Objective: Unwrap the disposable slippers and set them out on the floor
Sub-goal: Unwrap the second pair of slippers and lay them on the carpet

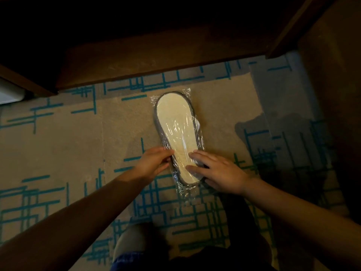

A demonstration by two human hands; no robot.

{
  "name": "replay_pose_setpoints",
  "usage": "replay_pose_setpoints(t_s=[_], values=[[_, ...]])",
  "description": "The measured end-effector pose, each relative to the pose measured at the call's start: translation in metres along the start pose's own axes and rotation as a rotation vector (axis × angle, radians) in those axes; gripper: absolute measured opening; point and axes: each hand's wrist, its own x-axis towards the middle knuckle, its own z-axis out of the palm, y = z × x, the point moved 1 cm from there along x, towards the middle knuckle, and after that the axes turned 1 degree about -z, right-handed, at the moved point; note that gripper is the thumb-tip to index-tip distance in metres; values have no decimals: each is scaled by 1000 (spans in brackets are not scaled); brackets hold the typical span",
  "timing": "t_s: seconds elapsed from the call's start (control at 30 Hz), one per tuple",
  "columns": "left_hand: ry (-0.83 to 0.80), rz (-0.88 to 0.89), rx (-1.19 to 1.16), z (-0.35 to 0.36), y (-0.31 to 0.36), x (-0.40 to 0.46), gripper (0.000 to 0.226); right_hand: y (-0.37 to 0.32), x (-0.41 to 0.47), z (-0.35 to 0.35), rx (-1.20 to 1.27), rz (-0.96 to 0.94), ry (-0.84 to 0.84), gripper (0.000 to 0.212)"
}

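A pack of disposable slippers lies on the carpet, sole side up: a cream sole with a grey rim, sealed in clear crinkled plastic wrap. My left hand pinches the wrap at the pack's near left edge. My right hand rests flat on the near right part of the pack, fingers spread over the plastic. Only one sole shows; whatever is beneath it is hidden.
The carpet is tan with teal line patterns. A dark wooden furniture base runs across the far side, with a wooden post at the right. My knee is at the bottom centre.
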Motion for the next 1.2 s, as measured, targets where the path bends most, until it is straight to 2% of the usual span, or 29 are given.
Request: replay_pose_setpoints(t_s=[0.03,0.1,0.2,0.3,0.37,0.43,0.47,0.53,0.63,0.73,0.83,0.93,1.03,1.1,1.2], values=[[40,10,63,2,0,1,3,1,-1,1,-5,-12,-14,72],[83,42,150,6,1,3,12,3,-2,1,-36,-33,-50,71],[93,63,119,10,4,-3,27,-4,-2,-4,67,22,-19,60],[15,78,6,10,8,-8,25,-19,1,-15,408,310,267,57],[-46,75,-126,6,12,-10,21,-23,6,-26,654,534,417,72],[-67,95,-190,0,16,-12,23,-19,9,-37,874,686,357,79],[-74,107,-209,-3,19,-14,24,-15,10,-43,1017,735,293,75],[-105,141,-253,-8,23,-19,22,-8,12,-50,1249,777,200,53],[-165,177,-346,-11,22,-29,16,-3,16,-58,1249,760,202,24],[-168,160,-386,-10,13,-35,19,1,22,-61,1286,713,187,27],[-102,171,-389,-12,7,-35,23,1,25,-60,1343,665,61,32],[-135,147,-434,-14,1,-38,12,-1,28,-61,1245,658,100,39],[-188,5,-397,-10,-11,-41,19,-3,33,-64,1241,624,143,39],[-145,-26,-398,-4,-15,-44,7,-5,38,-67,1204,582,105,37],[-21,-5,-423,1,-9,-45,25,-4,43,-73,1124,622,115,40]])
